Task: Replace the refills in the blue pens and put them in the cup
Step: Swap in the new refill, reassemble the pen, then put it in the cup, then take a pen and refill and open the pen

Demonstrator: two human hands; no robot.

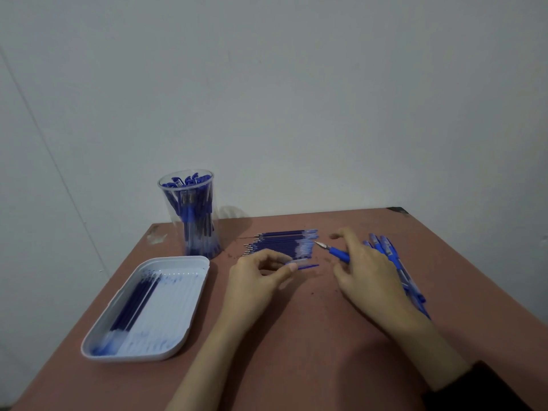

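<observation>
Pinching a thin blue refill in the left hand, thumb and forefinger closed on its pale end, other fingers curled in, dark end poking out to the right just above the reddish-brown surface. Gripping a blue pen with a silver tip in the right hand, barrel tucked under loosely spread fingers, forefinger stretched forward, tip aimed left toward the refill but apart from it. Just behind both hands, lying flat: a neat row of blue refills, side by side, metal points to the left. Beneath and beyond the right hand, a loose pile of blue pens, fanned along the right side of the surface. Back left, upright near the far edge: a tall clear plastic cup, packed with capped blue pens, caps up. In front of the cup, at the near left: a white plastic tray with rounded corners, holding a few dark blue refills along its left side, blue ink smeared across its floor. On the right wrist, a dark sleeve. Behind it all, a plain pale wall.
</observation>
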